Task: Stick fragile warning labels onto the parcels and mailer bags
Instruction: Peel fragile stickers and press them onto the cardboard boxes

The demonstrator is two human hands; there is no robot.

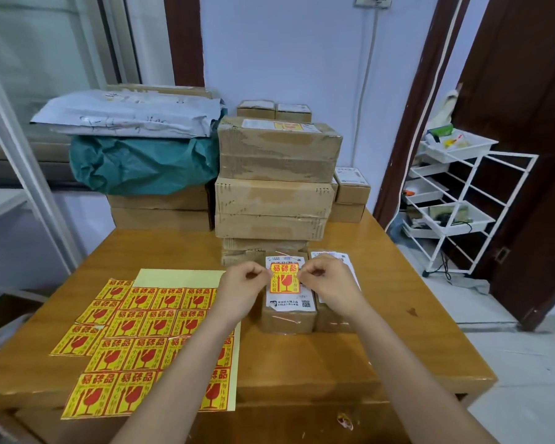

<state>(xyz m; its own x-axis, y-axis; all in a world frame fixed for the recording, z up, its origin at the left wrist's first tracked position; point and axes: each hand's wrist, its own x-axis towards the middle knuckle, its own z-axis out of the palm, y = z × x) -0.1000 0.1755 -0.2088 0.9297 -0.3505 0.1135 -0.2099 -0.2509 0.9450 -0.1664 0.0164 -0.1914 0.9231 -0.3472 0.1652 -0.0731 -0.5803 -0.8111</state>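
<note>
A yellow and red fragile label (pixel 284 278) hangs over the white shipping slip of a small brown parcel (pixel 288 318) on the wooden table (pixel 382 331). My left hand (pixel 242 291) pinches the label's upper left corner and my right hand (pixel 329 285) pinches its upper right corner. I cannot tell whether the label touches the parcel. A second small parcel (pixel 334 318) lies just right of it, partly under my right hand. Sheets of the same labels (pixel 132 344) lie on the table to the left, partly hidden by my left forearm.
Behind the small parcels rises a stack of larger cardboard boxes (pixel 276 187). At the back left, grey mailer bags (pixel 125 115) and a green bag (pixel 141 165) lie on more boxes. A white wire rack with trays (pixel 455 200) stands on the floor to the right.
</note>
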